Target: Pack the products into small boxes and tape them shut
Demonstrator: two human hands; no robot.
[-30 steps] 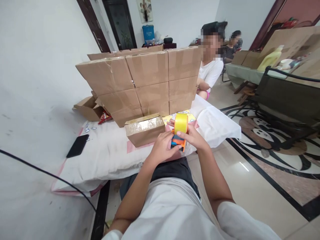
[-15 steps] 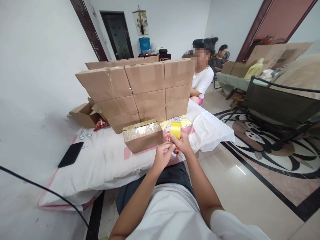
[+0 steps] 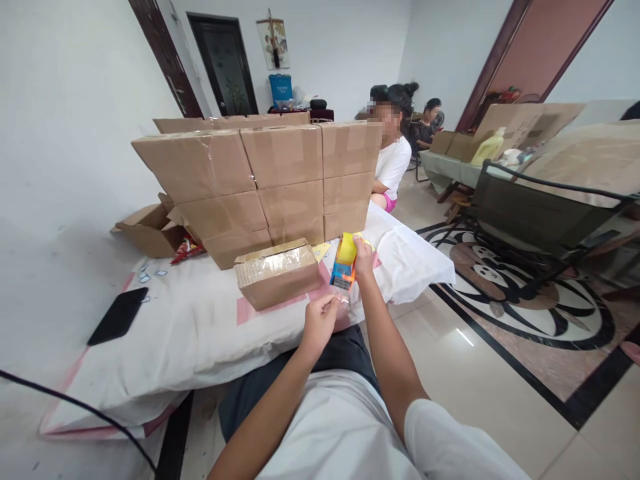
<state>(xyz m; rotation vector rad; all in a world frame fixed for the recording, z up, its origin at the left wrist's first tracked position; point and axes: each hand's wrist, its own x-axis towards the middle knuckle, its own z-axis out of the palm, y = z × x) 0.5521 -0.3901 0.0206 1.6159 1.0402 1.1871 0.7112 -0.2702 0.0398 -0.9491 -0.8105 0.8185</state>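
Observation:
My right hand (image 3: 364, 257) is wrapped round a tape dispenser (image 3: 343, 272), with a yellow roll at its top and a blue and orange body. Just below it, my left hand (image 3: 319, 323) pinches the loose end of clear tape (image 3: 343, 301), which stretches from the dispenser's lower end. Left of the dispenser, a small cardboard box (image 3: 278, 279) lies on the cloth-covered table (image 3: 200, 333), shiny tape along its top. Neither hand touches this box.
Behind the small box rises a stack of cardboard boxes (image 3: 287, 157). An open carton (image 3: 150, 230), a red packet (image 3: 187, 251) and a black phone-like slab (image 3: 119, 316) are at left. A person (image 3: 393, 163) sits beyond the stack; a folding chair (image 3: 540, 213) stands at right.
My right hand has raised and turned the dispenser, showing its blue and orange body. My left hand has drawn apart from it, a short stretch of tape now between them. The view shifted slightly.

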